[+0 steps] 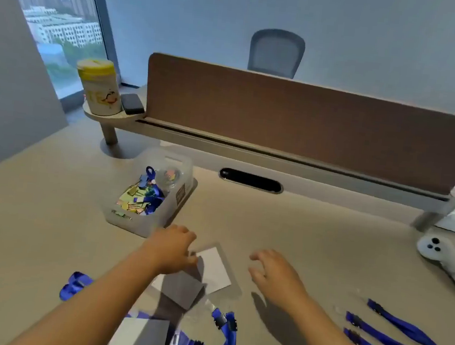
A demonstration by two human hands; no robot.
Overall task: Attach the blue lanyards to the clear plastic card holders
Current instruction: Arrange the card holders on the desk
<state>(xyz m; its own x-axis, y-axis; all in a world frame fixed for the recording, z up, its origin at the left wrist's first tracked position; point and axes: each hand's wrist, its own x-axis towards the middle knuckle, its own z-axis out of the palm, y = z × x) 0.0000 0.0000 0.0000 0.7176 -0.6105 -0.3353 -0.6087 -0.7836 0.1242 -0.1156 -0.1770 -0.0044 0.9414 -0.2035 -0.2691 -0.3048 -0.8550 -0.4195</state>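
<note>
Both hands reach out over the counter (312,237). The left hand (173,248) rests with curled fingers on the left edge of a clear holder (215,268) with a white card inside, which lies flat at the centre; whether it pinches the holder or only presses it I cannot tell. The right hand (274,275) hovers at the holder's 3 o'clock, near but apart from it, fingers spread and loose, holding nothing. At 6 o'clock from the holder lie more holders (177,289) with grey cards, touching a bunch of blue lanyards (220,337) with black clips. 3 loose lanyards (399,342) lie side by side at 4 o'clock, well apart. At 11 o'clock stands a clear bin (151,192) of coloured clips. A white controller (442,256) lies at 2 o'clock.
</note>
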